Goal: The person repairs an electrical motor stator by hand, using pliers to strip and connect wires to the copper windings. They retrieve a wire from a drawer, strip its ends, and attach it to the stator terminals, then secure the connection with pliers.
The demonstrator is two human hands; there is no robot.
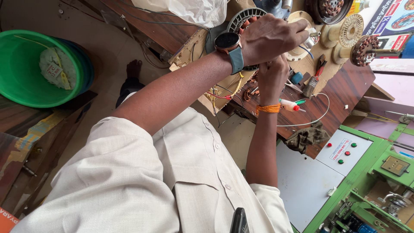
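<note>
Basin [26, 82] far left of workbench [345, 86] — control cabinet [310, 181] right.

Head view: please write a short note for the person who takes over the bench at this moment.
Left hand, with wristwatch: fingers seem to pinch a small white part.
Right hand: fist just below it, contents hidden.
Both are over the wound stator on the wooden bench; white-handled tool lies beside.
Done: coils sit in the stator.
Left: loose wires hang at the edge.

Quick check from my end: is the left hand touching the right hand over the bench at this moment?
Touching. The head view shows the left hand lying over the top of the right hand, with no gap between them, above the wooden bench.
</note>
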